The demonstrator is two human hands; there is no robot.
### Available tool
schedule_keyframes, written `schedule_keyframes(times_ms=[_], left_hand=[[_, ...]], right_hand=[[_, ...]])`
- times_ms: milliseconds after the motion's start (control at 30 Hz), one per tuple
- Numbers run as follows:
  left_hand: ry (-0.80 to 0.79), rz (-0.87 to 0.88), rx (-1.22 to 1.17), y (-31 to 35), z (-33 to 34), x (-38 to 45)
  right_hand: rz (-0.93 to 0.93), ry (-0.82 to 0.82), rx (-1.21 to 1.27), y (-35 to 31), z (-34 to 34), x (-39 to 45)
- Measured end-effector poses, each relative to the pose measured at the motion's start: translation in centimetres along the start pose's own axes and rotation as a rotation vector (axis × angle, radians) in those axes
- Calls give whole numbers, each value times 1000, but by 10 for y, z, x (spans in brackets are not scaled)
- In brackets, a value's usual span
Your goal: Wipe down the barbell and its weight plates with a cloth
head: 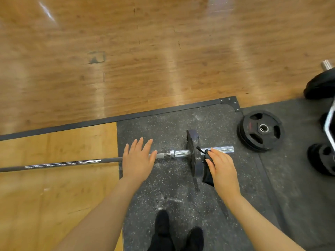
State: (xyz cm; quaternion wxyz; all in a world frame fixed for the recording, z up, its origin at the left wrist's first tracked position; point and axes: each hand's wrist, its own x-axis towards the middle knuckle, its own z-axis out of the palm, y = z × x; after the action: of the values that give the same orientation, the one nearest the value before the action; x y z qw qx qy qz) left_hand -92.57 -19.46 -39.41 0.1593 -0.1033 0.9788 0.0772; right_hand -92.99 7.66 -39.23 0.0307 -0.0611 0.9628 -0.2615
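A barbell (63,163) lies across the lifting platform, its chrome sleeve (220,149) pointing right. One black weight plate (193,142) stands edge-on on the sleeve. My left hand (138,161) is spread flat with straight fingers over the bar just left of the collar. My right hand (222,167) presses a dark cloth (206,173) against the outer face of the plate, fingers extended along it. Most of the cloth is hidden under that hand.
Two black plates (261,130) lie stacked flat on the rubber mat (163,124) to the right. More plates and a rack leg (324,154) sit at the far right edge. Wooden floor (145,51) stretches beyond. My dark shoes (178,234) stand on the mat below.
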Motion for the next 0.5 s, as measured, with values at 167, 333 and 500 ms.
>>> schedule_keyframes(times_ms=[167, 333, 500], left_hand=[[-39, 51, 6, -9, 42, 25], [-88, 76, 4, -21, 87, 43], [-94, 57, -32, -37, 134, 64]], right_hand=[[-42, 24, -21, -2, 38, 10], [-115, 45, -52, -1, 83, 23], [-298, -22, -151, 13, 147, 32]])
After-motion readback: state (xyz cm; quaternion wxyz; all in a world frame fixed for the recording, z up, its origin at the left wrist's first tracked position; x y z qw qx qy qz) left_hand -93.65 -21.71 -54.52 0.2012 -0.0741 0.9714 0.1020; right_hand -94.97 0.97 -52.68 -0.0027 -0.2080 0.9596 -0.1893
